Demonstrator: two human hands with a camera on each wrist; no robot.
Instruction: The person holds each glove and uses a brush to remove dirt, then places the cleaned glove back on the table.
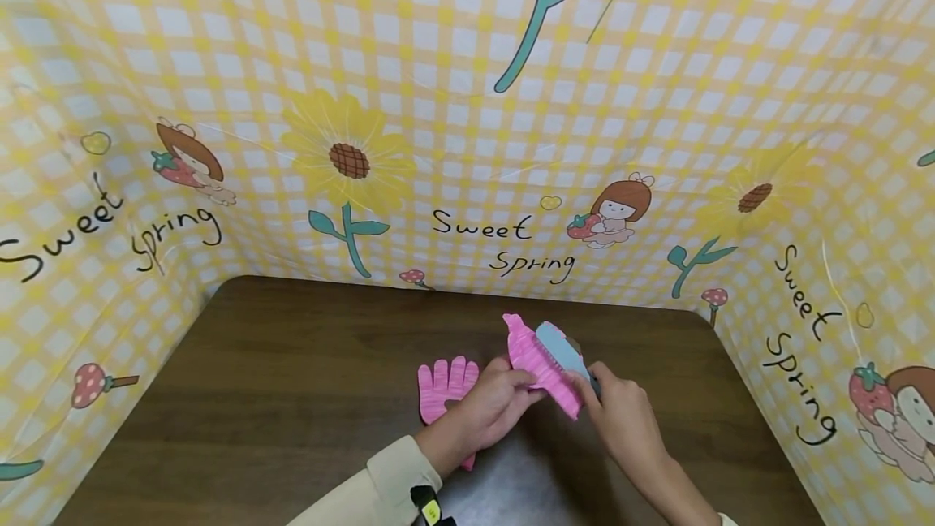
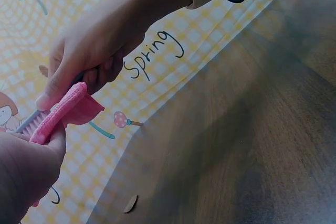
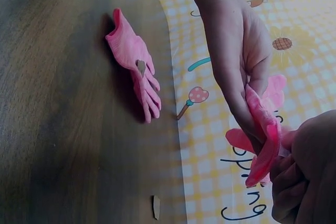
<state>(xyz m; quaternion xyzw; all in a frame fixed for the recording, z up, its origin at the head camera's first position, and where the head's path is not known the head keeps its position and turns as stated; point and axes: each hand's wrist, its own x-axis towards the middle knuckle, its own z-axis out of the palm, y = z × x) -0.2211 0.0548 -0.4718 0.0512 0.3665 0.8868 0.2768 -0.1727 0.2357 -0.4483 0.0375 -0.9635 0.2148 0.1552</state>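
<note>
My left hand (image 1: 497, 404) grips a pink knitted glove (image 1: 532, 357) by its near side, held up over the table. In my right hand (image 1: 624, 412) is a light blue brush (image 1: 564, 347), its bristles facing the glove and right at its surface. In the left wrist view the pale bristles (image 2: 32, 124) show beside the folded pink fabric, with the right thumb along the brush. The right wrist view shows the left fingers tucked against the glove (image 3: 265, 135); the brush is mostly hidden there by the right hand.
A second pink glove (image 3: 131, 51) lies on the brown wooden table (image 1: 292, 396), left of the hands, with a small brown piece (image 3: 140, 66) on it. A thin flake (image 3: 156, 207) lies near the table edge. Yellow checked cloth (image 1: 453, 144) walls in the back and sides.
</note>
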